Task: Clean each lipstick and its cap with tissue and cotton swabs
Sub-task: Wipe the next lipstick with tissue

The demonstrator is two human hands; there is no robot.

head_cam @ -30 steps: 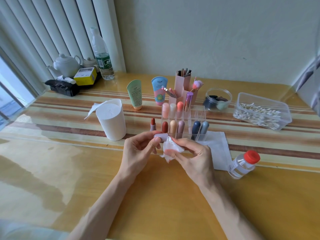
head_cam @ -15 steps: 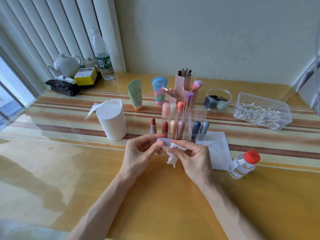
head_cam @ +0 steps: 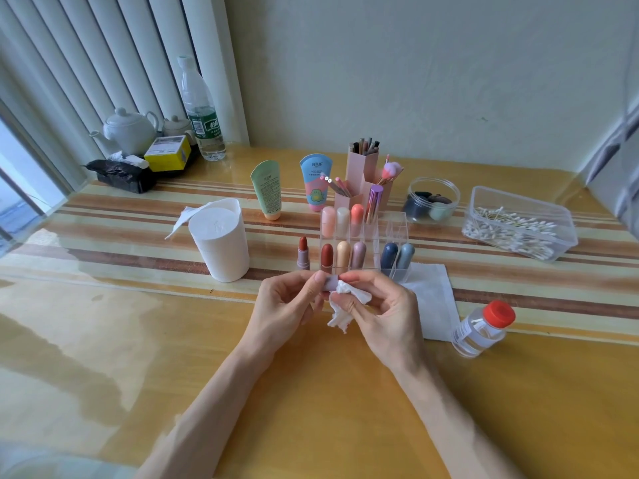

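Note:
My left hand (head_cam: 288, 305) pinches a small lilac lipstick cap (head_cam: 331, 283) above the table. My right hand (head_cam: 383, 309) grips a crumpled white tissue (head_cam: 345, 302) and presses it against the cap's open end. An uncapped red lipstick (head_cam: 303, 253) with a lilac base stands upright just left of a clear organiser (head_cam: 396, 229). The organiser holds several capped lipsticks (head_cam: 343, 254) in different colours. A clear box of cotton swabs (head_cam: 518, 224) sits at the far right.
A white tissue roll (head_cam: 219, 243) stands to the left, a flat white tissue sheet (head_cam: 434, 299) lies to the right, and a red-capped clear bottle (head_cam: 482, 328) lies beyond it. Tubes, pink brush holders (head_cam: 363, 174), a jar, a teapot and a water bottle line the back.
The tissue went from spread between my fingers to bunched against the cap's opening. Both hands stayed close together in front of the organiser.

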